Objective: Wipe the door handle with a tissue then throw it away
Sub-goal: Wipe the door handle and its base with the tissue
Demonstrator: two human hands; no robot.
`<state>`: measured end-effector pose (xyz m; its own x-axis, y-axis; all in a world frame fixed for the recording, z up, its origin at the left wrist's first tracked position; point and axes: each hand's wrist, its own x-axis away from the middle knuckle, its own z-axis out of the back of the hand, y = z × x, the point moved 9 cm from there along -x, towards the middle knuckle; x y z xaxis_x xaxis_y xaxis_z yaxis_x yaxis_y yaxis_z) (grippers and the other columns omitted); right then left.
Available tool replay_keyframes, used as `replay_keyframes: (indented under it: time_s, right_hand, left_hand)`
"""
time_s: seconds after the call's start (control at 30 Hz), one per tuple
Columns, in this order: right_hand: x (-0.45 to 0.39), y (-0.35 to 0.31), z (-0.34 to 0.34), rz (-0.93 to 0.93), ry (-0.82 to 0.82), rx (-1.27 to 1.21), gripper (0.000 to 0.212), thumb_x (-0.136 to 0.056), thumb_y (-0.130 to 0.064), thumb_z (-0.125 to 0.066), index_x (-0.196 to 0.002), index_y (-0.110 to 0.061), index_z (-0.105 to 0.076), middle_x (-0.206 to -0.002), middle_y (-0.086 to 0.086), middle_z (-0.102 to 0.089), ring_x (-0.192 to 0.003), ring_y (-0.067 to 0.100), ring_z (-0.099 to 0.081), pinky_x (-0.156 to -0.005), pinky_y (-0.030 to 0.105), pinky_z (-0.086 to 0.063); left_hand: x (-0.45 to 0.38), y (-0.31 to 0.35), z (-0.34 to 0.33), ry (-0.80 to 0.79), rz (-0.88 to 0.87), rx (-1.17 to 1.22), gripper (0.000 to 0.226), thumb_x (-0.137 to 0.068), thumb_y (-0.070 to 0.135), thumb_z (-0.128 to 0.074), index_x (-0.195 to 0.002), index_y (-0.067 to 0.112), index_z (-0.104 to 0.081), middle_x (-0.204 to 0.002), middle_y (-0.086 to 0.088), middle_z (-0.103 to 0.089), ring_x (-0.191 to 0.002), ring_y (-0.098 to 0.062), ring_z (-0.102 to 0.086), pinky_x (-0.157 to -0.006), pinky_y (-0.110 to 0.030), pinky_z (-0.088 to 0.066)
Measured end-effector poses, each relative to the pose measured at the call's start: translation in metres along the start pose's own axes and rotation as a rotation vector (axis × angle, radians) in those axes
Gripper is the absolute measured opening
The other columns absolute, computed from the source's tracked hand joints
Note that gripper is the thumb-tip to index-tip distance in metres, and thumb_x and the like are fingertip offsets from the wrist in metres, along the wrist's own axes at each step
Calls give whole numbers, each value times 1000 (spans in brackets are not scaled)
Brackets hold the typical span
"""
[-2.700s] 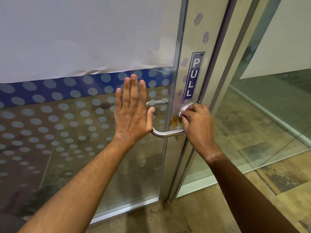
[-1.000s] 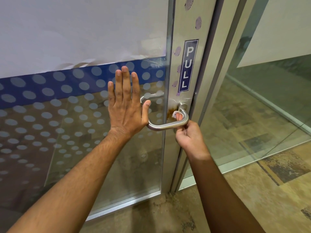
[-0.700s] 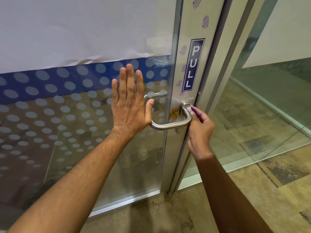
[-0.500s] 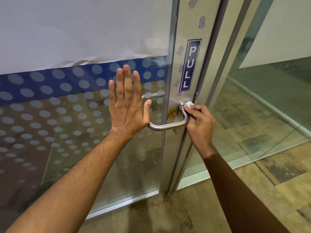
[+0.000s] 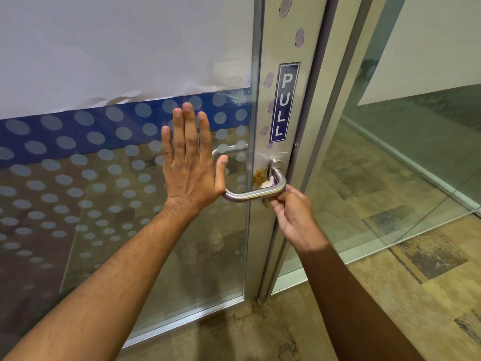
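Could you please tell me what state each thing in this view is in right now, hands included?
Curved brushed-steel door handle: mounted on the frame, being wiped near its right bend.
Crumpled white tissue: pinched, pressed behind the handle.
Left hand: flat, fingers straight, pressing the glass.
Right hand: curled under the handle, pinching the tissue.
Dotted glass door: appears closed.
Blue PULL sticker: stuck upright on the frame.
Brown stain: still on the frame.

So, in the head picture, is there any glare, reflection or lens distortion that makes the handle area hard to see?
Head view: the wide lens bends the door frame and fans the forearms outward; the glass gives soft reflections; the handle shows a mild highlight but stays sharp; the right hand is darker than the left hand; the tissue is mostly hidden.
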<state>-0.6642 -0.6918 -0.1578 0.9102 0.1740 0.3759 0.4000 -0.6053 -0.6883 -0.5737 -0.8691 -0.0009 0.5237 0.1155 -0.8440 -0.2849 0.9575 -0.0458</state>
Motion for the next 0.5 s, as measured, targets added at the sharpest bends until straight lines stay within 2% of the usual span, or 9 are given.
replay_keyframes:
  time_s: [0.1,0.2,0.27,0.33,0.4,0.43,0.5]
  right_hand:
    - [4,9,2,10,32,-21,30,-92,14,-41,-101,-4,-63,-90,9,-69,-84,19,-66,-64,25,-58]
    - [9,6,8,151,81,110,27,-91,11,-52,-109,-7,-62,-96,9,-69,-90,21,-66,-83,35,-58]
    - [13,10,10,251,106,137,34,-88,11,-60,-117,-4,-60,-100,9,-70,-91,19,-67,-87,37,-57]
    - [22,11,10,402,162,215,37,-84,11,-66,-119,-1,-61,-95,8,-70,-87,17,-67,-85,34,-56]
    - [33,8,5,610,185,342,32,-83,11,-67,-107,-10,-67,-93,10,-68,-84,13,-66,-80,26,-54]
    - [38,8,2,701,183,394,32,-84,13,-65,-102,-14,-68,-94,11,-66,-85,8,-66,-80,22,-53]
    - [48,9,-6,885,158,496,34,-85,16,-59,-104,-10,-70,-101,13,-64,-92,2,-66,-85,24,-54]
  left_hand:
    - [0,0,2,-7,-15,-15,93,-88,44,-60,-152,-1,-11,-156,-25,-5,-150,-25,23,-121,-40,18]
    - [1,-1,1,-21,-13,-10,93,-88,44,-60,-153,0,-10,-157,-23,-2,-147,-23,31,-121,-41,17]
    - [1,-1,1,-27,-8,-7,94,-88,45,-60,-153,0,-9,-157,-22,-1,-146,-22,32,-121,-41,17]
    - [1,-1,0,-32,-9,-9,94,-88,45,-60,-153,1,-9,-157,-22,-1,-146,-22,32,-121,-41,17]
    - [1,-1,0,-34,-10,-13,93,-88,46,-59,-153,1,-9,-157,-21,-1,-145,-22,32,-121,-41,17]
    - [1,-1,0,-33,-11,-14,93,-88,46,-59,-153,1,-10,-157,-21,-1,-145,-22,32,-121,-41,17]
    - [1,-1,-1,-30,-13,-18,93,-88,46,-59,-153,0,-10,-157,-22,-1,-145,-23,32,-121,-41,17]
